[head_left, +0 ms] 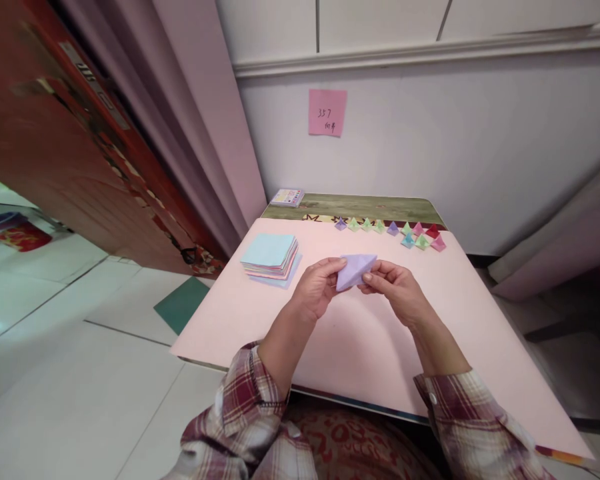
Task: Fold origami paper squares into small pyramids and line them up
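A folded sheet of purple origami paper point(356, 270) is held up above the pink table covering point(350, 347). My left hand point(321, 285) pinches its left edge, thumb on top. On the right side, my right hand point(394, 285) grips the lower corner between thumb and fingers. The fingertips behind the paper are hidden. To the left lies a stack of square coloured paper point(270, 252), light blue on top. Beyond my hands, several small folded paper pieces point(393, 229) in green, purple, pink, red and blue stand in rows.
A small pack with a coloured cover point(287, 197) lies at the table's back left corner. A pink note point(327, 113) with handwriting is stuck to the white wall. A green sheet point(181, 305) shows on the floor left of the table. Curtains point(200, 100) hang at the left.
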Tool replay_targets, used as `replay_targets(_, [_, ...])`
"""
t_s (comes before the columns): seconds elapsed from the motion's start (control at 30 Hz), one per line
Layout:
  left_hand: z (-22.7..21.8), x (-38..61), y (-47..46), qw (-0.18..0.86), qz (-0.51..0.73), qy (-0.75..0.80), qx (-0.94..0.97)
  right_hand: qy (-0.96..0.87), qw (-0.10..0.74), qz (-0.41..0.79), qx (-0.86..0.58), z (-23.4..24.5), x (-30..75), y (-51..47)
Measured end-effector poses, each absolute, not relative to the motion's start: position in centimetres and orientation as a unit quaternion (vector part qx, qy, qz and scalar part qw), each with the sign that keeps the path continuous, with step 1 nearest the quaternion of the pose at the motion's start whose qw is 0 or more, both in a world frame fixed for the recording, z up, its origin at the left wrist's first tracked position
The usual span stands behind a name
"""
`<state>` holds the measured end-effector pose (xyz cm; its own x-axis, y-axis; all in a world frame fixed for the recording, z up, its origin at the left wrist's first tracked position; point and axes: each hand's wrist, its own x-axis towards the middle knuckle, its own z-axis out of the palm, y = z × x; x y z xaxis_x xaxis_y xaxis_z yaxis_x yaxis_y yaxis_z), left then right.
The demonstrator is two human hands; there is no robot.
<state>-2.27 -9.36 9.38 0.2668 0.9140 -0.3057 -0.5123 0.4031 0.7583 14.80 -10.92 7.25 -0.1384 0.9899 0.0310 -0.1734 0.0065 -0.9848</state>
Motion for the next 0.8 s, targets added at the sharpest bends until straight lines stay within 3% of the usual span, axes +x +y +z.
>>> replay_targets(0.33, [9.9, -1.4, -10.6, 0.692, 0.518, 0.364, 0.346, -0.466, 0.587, 0.448, -0.487, 7.9, 13.3, -11.0])
replay_targets(0.43, [9.5, -1.4, -10.4, 0.632, 0.546, 0.386, 0.391, -0.421, 0.592, 0.477, -0.495, 7.9, 13.7, -11.2])
replay_targets(0.57, [9.1, -1.8, -10.0, 0.553, 0.549, 0.419, 0.467, -0.383, 0.553, 0.574, -0.467, 7.8, 14.6, -11.4])
replay_targets(0.8, [8.8, -1.5, -9.7, 0.56, 0.475, 0.407, 0.543, -0.477, 0.482, 0.56, -0.477, 7.2, 15.1, -11.6])
